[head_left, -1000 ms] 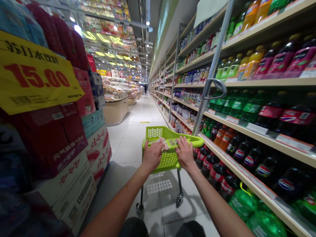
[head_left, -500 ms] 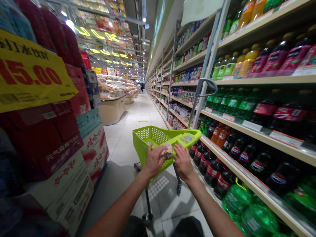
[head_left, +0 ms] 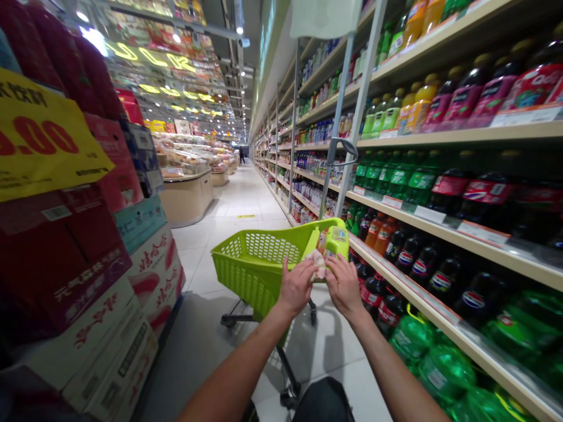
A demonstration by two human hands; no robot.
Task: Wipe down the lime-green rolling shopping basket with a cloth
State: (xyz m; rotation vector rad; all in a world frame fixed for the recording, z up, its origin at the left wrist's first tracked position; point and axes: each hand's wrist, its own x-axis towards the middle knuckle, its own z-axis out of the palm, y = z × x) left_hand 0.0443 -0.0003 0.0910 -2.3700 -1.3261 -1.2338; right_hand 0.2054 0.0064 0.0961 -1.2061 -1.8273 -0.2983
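Observation:
A lime-green shopping cart [head_left: 246, 287] stands in front of me, its perforated basket pointing to the left and its handle end at the right, near the shelves. My left hand [head_left: 298, 287] has its fingers closed on a crumpled pale cloth [head_left: 317, 262] at the handle end, the thumb sticking up. My right hand [head_left: 343, 286] lies just right of the cloth, with bent fingers gripping the cart's green handle [head_left: 338, 241]. The undersides of both hands' fingers are partly hidden. A colourful label or item shows in the recess of the handle.
Drink shelves [head_left: 440, 220] line the right side close by, with large green bottles [head_left: 444, 369] at the bottom. Stacked cartons [head_left: 88, 340] stand at the left. A tiled aisle [head_left: 246, 193] runs ahead past a display counter [head_left: 187, 196]; a distant person stands there.
The cart has turned so its basket swings further left. Both hands have moved right in the view along with the handle, still close together. The scene has shifted left.

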